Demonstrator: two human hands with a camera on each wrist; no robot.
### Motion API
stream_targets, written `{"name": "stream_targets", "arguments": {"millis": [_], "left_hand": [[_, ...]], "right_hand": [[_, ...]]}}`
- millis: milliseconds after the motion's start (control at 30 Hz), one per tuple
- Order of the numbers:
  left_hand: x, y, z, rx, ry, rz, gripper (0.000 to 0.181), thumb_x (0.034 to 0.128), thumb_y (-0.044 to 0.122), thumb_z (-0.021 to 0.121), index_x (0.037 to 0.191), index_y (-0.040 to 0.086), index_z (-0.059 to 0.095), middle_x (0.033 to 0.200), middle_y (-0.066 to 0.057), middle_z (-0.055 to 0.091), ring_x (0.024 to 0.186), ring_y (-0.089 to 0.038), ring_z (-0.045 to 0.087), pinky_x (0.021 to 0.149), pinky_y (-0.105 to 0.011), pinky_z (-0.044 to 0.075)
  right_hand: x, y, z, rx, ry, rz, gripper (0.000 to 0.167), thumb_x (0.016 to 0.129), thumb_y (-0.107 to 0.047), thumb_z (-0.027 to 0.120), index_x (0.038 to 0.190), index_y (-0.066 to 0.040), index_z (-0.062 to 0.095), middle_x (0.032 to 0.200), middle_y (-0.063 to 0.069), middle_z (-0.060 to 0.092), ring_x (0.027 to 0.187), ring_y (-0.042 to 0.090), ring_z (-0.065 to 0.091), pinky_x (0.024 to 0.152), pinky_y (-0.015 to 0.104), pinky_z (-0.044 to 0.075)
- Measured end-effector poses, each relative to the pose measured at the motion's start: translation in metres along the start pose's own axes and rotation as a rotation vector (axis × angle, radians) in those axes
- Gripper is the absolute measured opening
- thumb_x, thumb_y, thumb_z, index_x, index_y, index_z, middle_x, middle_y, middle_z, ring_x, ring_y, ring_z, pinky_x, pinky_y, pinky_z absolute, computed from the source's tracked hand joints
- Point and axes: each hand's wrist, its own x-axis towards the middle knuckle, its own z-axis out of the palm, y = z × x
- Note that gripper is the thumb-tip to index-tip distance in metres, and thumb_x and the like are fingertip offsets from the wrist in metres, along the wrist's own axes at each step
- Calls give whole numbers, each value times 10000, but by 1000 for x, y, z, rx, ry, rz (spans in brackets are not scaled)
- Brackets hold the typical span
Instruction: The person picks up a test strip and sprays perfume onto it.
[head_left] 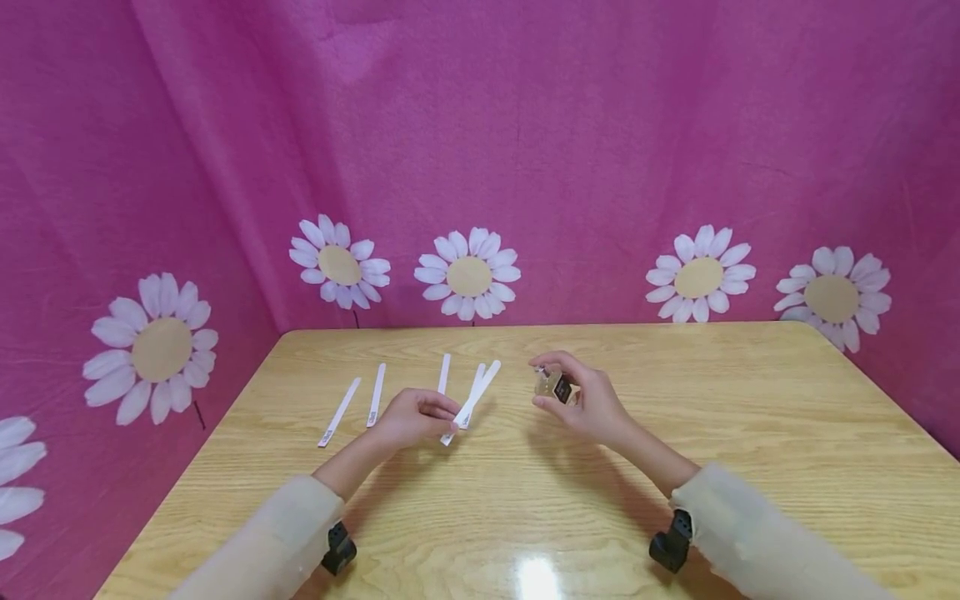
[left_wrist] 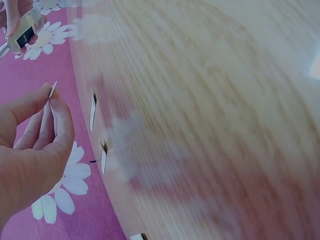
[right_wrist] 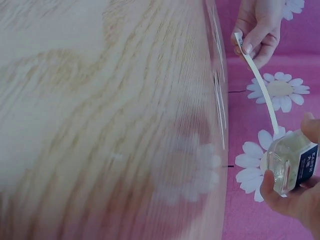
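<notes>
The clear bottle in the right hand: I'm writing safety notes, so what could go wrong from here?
The right hand holds the clear bottle by its fingers above the table; if it slips, it could drop and perhaps spill.

The left hand pinches the held white strip near one end only, so its free end might swing or bend.

Other white strips lie close by on the table and could get splashed or nudged.

Head view: from high, facing forward and down across desk. Wrist views: lower, nearer, turned sideways; both share bottle and left hand.
</notes>
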Motion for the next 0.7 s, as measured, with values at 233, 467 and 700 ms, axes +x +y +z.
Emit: {"name": "stream_targets", "arguments": {"millis": [233, 467, 700], "left_hand": [[-2, 3, 0, 11, 15, -10, 247, 812, 8, 703, 1041, -79, 671, 854, -117, 719, 707, -27, 611, 690, -209, 558], [-3, 3, -1, 23, 28, -20, 237, 810, 20, 709, 1031, -62, 682, 854, -105, 727, 716, -30, 618, 686, -209, 552], [-6, 0, -6, 25, 43, -10, 250, 802, 37, 715, 1027, -65, 678, 825, -59, 723, 712, -12, 596, 648, -169, 502]], "right_hand": [[0, 2, 1, -55, 25, 18, 493, 769, -57, 785, 1215, -120, 586, 1081, 152, 710, 927, 267, 688, 604, 272, 527], [-7, 1, 1, -139, 70, -36, 454, 729, -51, 811, 1132, -97, 606, 1015, 99, 719, 882, 222, 676, 753, 362, 560], [-12, -3, -3, -144, 87, -26, 444, 727, -91, 821, 1120, -115, 614, 984, 85, 724, 827, 167, 658, 704, 275, 534]]}}
